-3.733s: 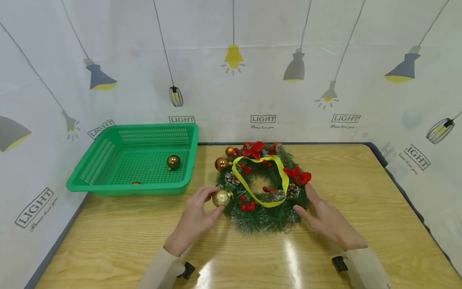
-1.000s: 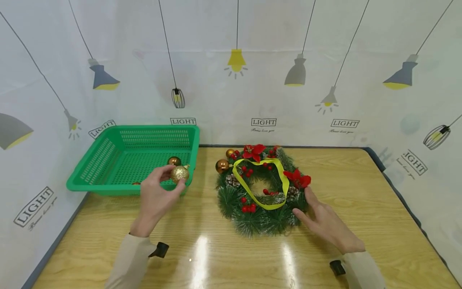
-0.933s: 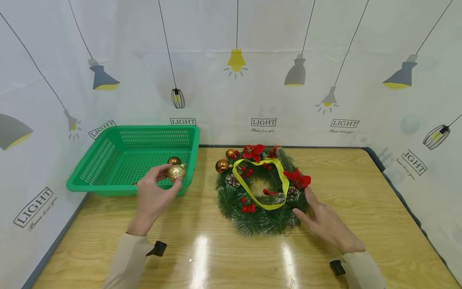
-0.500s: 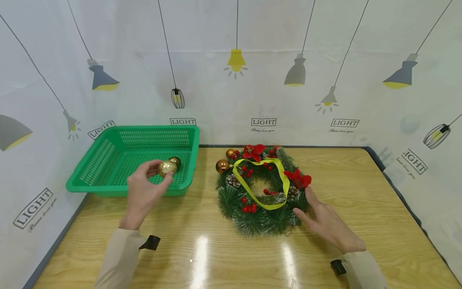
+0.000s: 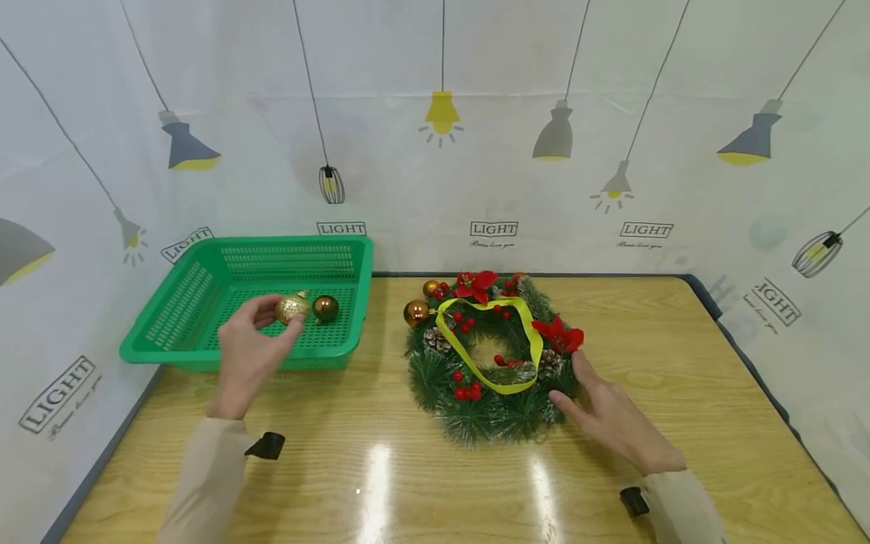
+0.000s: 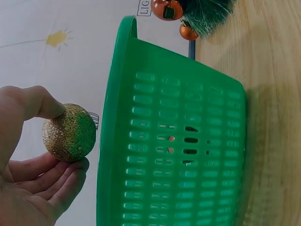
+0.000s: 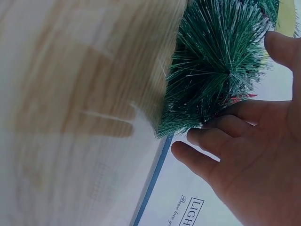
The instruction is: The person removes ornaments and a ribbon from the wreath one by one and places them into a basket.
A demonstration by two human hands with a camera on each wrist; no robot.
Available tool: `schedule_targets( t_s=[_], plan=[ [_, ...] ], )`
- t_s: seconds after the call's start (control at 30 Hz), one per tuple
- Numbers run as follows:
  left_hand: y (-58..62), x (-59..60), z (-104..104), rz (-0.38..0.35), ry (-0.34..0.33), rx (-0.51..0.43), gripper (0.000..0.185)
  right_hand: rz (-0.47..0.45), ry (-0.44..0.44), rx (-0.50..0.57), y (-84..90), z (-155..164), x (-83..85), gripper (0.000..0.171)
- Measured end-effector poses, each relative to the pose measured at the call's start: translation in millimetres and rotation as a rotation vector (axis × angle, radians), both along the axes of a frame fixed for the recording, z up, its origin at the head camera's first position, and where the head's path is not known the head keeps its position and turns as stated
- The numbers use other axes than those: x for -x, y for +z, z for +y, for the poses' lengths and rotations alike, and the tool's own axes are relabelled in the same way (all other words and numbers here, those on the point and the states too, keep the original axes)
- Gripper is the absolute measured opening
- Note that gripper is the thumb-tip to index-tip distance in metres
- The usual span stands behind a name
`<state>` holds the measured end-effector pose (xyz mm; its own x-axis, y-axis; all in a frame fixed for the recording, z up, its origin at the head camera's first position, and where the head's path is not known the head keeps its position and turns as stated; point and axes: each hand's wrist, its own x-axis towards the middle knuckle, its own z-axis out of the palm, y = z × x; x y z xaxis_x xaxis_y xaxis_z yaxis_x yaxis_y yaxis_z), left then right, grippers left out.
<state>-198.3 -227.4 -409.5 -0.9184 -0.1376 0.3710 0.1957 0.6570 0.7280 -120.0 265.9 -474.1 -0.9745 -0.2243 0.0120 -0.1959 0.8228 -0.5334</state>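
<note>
Just above the green basket (image 5: 204, 344) rim, left hand (image 5: 246, 355) fingers pinch a gold bauble (image 5: 292, 308); right hand (image 5: 615, 419) fingers lie open against the wreath (image 5: 469, 412) edge.

1. One wooden table (image 5: 680, 363).
2. One green basket (image 5: 170, 332), at the table's far left corner.
3. One wreath (image 5: 492, 355), near the middle of the table's far edge.
4. Two hands: a left hand (image 5: 248, 355) and a right hand (image 5: 615, 419).
5. Four baubles in plain sight: one glitter bauble (image 5: 292, 307) in the left hand, one bronze bauble (image 5: 325, 307) in the basket, and two baubles (image 5: 417, 312) on the wreath's far left side.
6. Two red flowers (image 5: 477, 282) on the wreath.
7. One yellow ribbon (image 5: 489, 344) on the wreath.
8. Two pine cones (image 5: 436, 339) that show on the wreath.
</note>
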Motion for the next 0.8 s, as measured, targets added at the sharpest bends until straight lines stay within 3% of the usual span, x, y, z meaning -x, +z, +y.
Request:
schedule_targets(
  t_s=[0.2,0.53,0.8],
  plan=[
    [3.9,5.0,-7.3,-0.026,0.007,0.022,0.044,0.022,0.001,-0.005,-0.8,-1.1,0.2,0.088],
    [21.3,16.6,-15.9,-0.017,-0.01,0.057,0.044,0.028,0.002,-0.005,-0.6,0.5,0.6,0.088],
    [22.1,25.5,-28.6,-0.118,-0.023,0.057,0.051,0.045,-0.001,0.004,-2.9,-0.9,0.2,0.088]
  ],
)
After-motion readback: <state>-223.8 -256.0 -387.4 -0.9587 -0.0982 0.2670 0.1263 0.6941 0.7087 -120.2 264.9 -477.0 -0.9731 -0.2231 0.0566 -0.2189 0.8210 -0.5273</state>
